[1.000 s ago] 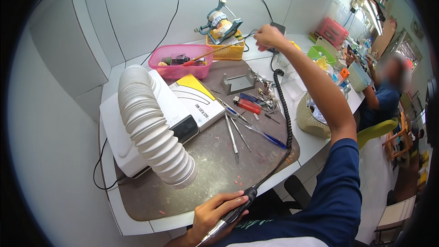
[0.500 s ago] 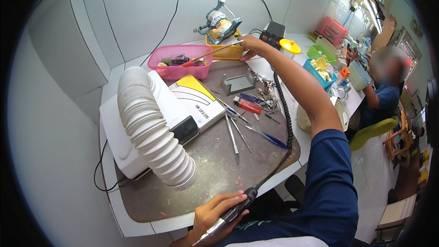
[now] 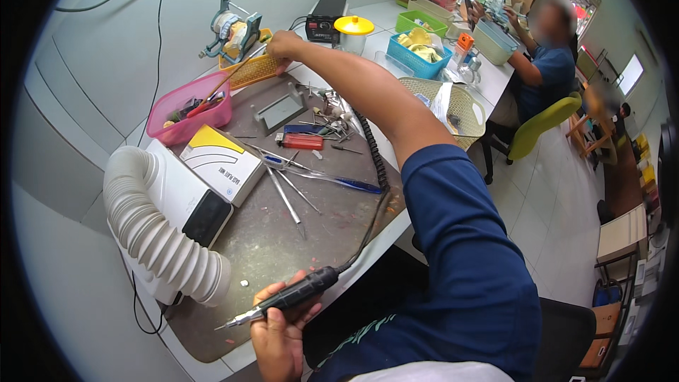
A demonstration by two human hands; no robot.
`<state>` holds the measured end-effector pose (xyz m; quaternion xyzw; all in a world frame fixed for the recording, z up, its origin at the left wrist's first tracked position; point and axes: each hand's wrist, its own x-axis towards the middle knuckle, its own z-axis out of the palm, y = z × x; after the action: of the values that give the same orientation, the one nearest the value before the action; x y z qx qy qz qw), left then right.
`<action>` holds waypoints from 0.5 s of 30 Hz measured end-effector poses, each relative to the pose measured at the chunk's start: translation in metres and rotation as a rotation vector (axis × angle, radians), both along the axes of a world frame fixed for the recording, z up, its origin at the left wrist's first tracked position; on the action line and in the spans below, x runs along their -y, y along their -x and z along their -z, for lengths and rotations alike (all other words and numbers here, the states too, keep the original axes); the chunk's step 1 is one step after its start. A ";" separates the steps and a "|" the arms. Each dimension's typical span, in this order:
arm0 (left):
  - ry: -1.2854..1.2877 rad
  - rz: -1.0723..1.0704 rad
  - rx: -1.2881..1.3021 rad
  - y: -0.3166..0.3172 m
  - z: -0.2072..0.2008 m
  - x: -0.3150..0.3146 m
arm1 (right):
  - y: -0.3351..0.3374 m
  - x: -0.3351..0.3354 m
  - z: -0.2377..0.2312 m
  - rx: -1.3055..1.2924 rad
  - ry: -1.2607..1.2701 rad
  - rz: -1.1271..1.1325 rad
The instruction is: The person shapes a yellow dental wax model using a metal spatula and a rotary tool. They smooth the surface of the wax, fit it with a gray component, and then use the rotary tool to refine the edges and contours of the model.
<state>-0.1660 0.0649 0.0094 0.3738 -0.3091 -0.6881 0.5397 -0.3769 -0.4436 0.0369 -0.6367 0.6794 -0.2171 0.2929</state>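
My left hand [image 3: 278,339] holds a black and silver rotary handpiece [image 3: 300,289] over the table's front edge, its thin tip pointing left. A coiled cord [image 3: 369,145] leads from it to the back. On the tabletop near the tip lies a small white piece [image 3: 245,283]. My outstretched right hand [image 3: 285,47] is at the right end of a yellow basket [image 3: 259,71], its fingers curled down and partly hidden, so what they grip does not show. A brown-handled brush [image 3: 244,64] leans from a pink tub [image 3: 189,127] toward that hand. Behind the basket stands a blue articulator with a dental model [image 3: 232,34].
A ribbed white hose [image 3: 159,230] on a white machine [image 3: 170,187] fills the left side. Mid-table lie a wax box [image 3: 225,163], a red lighter [image 3: 300,141], a grey stand [image 3: 279,110] and several metal tools. A co-worker [image 3: 548,71] sits to the right.
The view has swung right, shifting the table leftward. My left hand has turned palm-up under the handpiece. A small white piece now shows near the hose mouth. My right hand stays by the yellow basket.
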 end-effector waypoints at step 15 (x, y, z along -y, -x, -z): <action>-0.138 0.043 -0.123 -0.003 -0.007 0.009 | 0.090 0.012 -0.049 -0.318 0.245 -0.268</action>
<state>-0.1627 0.0563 0.0167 0.3604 -0.2350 -0.7410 0.5155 -0.4671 -0.4559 0.0862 -0.7781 0.5952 -0.1540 0.1288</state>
